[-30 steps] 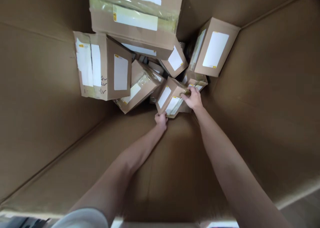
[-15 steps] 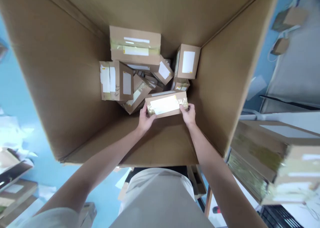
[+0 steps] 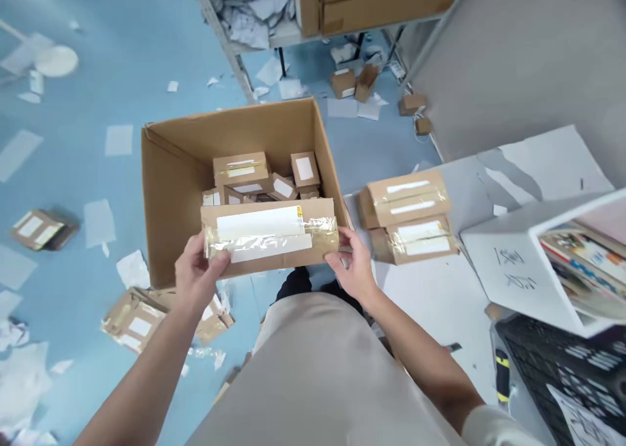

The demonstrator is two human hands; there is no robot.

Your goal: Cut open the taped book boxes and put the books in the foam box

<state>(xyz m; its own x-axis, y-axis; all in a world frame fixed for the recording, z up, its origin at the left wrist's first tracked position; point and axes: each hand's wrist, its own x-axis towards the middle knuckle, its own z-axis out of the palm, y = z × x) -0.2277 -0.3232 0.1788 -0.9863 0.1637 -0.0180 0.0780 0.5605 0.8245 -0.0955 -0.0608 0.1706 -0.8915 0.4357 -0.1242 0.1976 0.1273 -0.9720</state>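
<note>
Between my two hands is a taped cardboard box with white labels, held level in front of my body. My left hand grips its left end, the thumb on the front face. At the other end my right hand pinches the right corner. Beyond it stands a large open carton, its near side partly hidden by the held box. Inside the carton lie several smaller boxes with white labels.
To the right, two taped boxes sit stacked on a white table. A white bin with books, a black crate and a yellow-black cutter are beside them. Papers and boxes litter the blue floor. A shelf stands behind.
My hands have lifted a box up out of the large carton, and it is now above the carton's near edge. The view has risen, showing more floor and the table.
</note>
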